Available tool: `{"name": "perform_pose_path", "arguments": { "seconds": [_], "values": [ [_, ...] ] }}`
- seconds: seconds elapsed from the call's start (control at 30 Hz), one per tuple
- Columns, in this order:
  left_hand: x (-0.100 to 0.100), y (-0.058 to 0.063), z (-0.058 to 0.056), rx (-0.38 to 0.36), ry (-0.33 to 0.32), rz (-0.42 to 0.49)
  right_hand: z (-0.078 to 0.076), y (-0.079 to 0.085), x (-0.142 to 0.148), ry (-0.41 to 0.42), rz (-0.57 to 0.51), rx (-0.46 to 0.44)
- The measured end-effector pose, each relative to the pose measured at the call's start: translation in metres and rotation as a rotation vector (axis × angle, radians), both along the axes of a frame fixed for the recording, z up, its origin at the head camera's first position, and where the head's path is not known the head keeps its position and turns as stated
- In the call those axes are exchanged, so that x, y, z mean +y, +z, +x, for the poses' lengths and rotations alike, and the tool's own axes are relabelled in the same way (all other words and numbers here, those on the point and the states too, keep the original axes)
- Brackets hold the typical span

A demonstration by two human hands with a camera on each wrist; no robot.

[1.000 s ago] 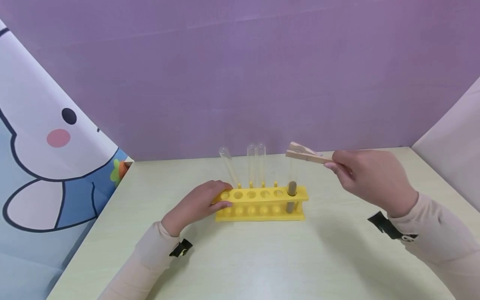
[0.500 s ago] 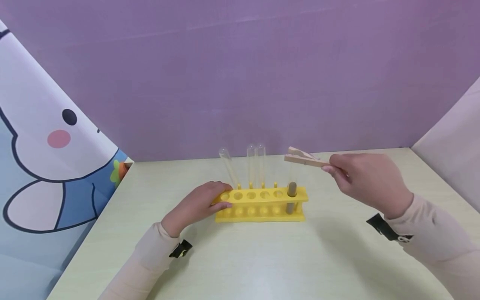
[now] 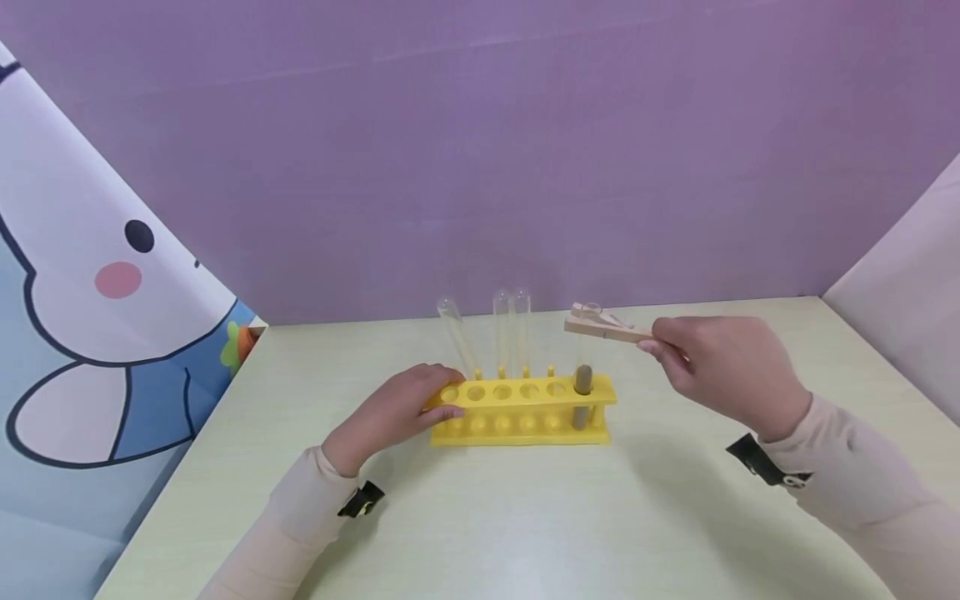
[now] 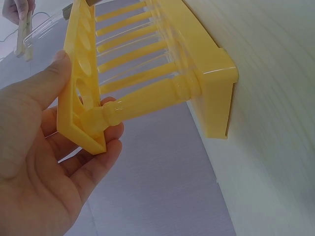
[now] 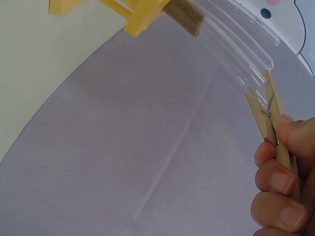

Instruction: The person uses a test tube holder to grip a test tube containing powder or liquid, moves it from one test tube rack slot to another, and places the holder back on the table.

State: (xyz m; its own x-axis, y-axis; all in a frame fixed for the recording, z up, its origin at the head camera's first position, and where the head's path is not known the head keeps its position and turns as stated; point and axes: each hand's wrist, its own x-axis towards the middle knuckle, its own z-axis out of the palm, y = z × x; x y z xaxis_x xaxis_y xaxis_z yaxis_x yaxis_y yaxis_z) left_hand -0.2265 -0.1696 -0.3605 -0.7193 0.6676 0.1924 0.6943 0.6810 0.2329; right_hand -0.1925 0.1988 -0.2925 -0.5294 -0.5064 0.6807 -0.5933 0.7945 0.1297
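In the head view, my left hand [image 3: 401,408] grips the left end of the yellow test tube rack [image 3: 517,437]. Its thumb lies on the front of the top bar, with the fingers behind, as the left wrist view shows. My right hand [image 3: 723,371] holds a wooden test tube clamp [image 3: 607,331] by its handle. The clamp's spread jaws are at the mouth of a glass test tube [image 3: 583,354] in the rack's right-end hole. Grey-brown material [image 5: 184,17] fills that tube's lower part. Whether the jaws touch the glass I cannot tell.
Several inverted test tubes [image 3: 522,329] stand on pegs behind the rack, the leftmost one [image 3: 456,333] leaning left. The rack sits on a pale tabletop [image 3: 510,533]. A purple backdrop [image 3: 480,167] rises behind, and a cartoon-printed cloth [image 3: 67,417] hangs at left.
My right hand has lowered the clamp and shifted it slightly left, bringing its jaws to the right-end tube's mouth. The left hand and the rack have stayed in place.
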Motion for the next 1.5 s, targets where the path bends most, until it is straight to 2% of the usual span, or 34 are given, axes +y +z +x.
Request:
{"name": "perform_pose_path", "arguments": {
  "seconds": [0.33, 0.7, 0.97, 1.2, 1.5],
  "values": [
    [-0.003, -0.005, -0.002, -0.006, 0.002, -0.008, -0.004, -0.014, 0.0, 0.006, 0.008, 0.035],
    [-0.001, -0.007, -0.008, 0.008, 0.001, -0.004, -0.011, -0.021, 0.002, 0.014, 0.023, -0.004],
    [0.002, -0.007, -0.012, -0.005, 0.0, -0.014, -0.009, -0.03, 0.004, 0.002, 0.026, -0.038],
    [0.005, -0.007, -0.014, 0.014, -0.005, -0.013, -0.009, -0.034, 0.007, -0.004, 0.025, -0.047],
    [0.004, -0.006, -0.013, 0.009, 0.004, -0.025, -0.009, -0.037, 0.007, 0.002, 0.014, -0.068]
  ]
}}
